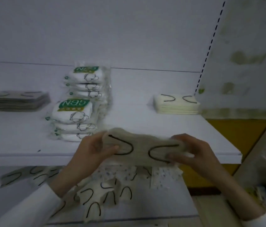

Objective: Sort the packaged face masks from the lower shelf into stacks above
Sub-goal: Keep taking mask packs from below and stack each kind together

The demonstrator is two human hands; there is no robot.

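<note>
We find the sorting under way, at the carrying step. The left hand point(94, 149) and the right hand point(192, 153) each grasp one end of a beige mask bundle point(138, 149), thumbs on top and fingers curled beneath. The bundle is held level in the air just above the front edge of the upper shelf point(31, 158), with its black ear loops facing up. It touches no stack. On that shelf we note a grey stack point(17, 100) at the far left, two N95 stacks point(78, 115) near the middle, one behind the other, and a cream stack point(176, 104) at the right, next to the upright panel point(237, 63). The lower shelf point(161, 203) holds a loose heap of beige masks point(96, 195) and some patterned masks point(124, 174) behind it, so in our judgement much of the task is not yet done. The frame is blurred and dim, and we cannot tell for certain which stack matches the bundle. The cream stack looks the likeliest. In our assessment the next move calls for carrying the bundle right and back and squaring its edges over that stack. It should be lowered flat before either hand lets go, so that the packets do not fan out or slide off.
</note>
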